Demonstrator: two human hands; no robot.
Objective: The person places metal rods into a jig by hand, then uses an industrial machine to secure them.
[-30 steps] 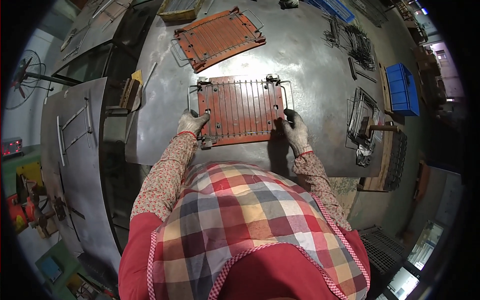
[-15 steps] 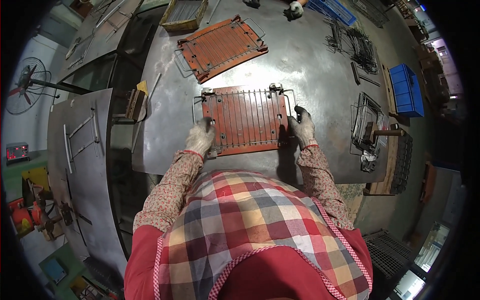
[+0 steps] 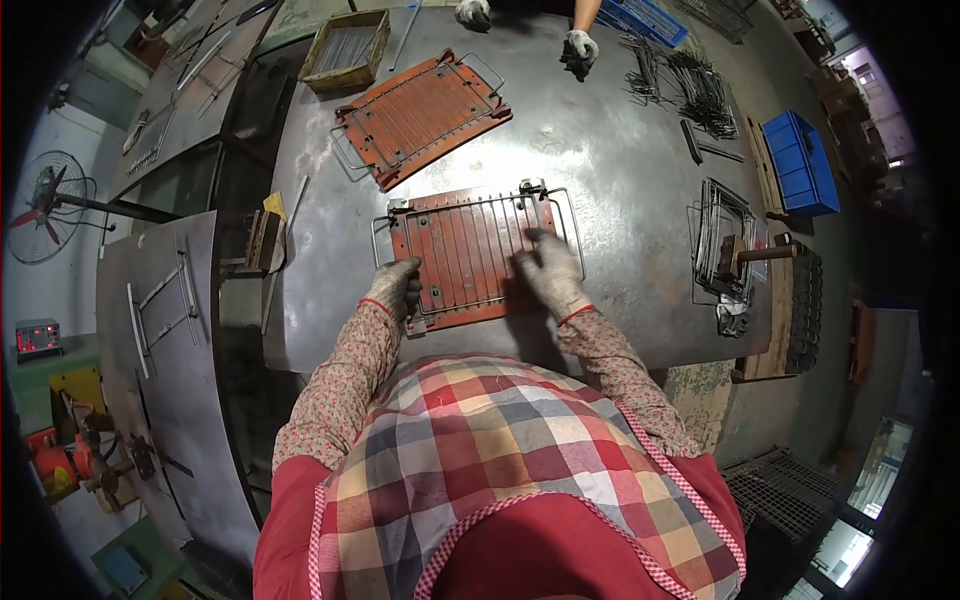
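Observation:
An orange-red jig plate (image 3: 465, 255) lies in front of me, with a row of thin metal rods and a bent wire frame (image 3: 568, 225) on it. The frame's loops stick out past both sides. My gloved left hand (image 3: 396, 285) is at the plate's near left corner with its fingers curled; what they hold, if anything, is hidden. My gloved right hand (image 3: 552, 275) reaches over the plate's right part, thumb and fingers apart, nothing seen between them. A clamp block (image 3: 532, 187) stands at the far right corner.
A second orange-red jig plate (image 3: 425, 120) with a wire frame lies farther off. Beyond are a tray of rods (image 3: 345, 50) and a co-worker's gloved hand (image 3: 580, 48). To the right are loose wires (image 3: 700, 90), stacked wire frames (image 3: 722, 235), a hammer (image 3: 765, 253) and a blue bin (image 3: 800, 165).
My right hand has moved from beside the plate's right edge inward over it. The left hand's fingers have curled at the near left corner. More of the co-worker's hands shows; the view has shifted.

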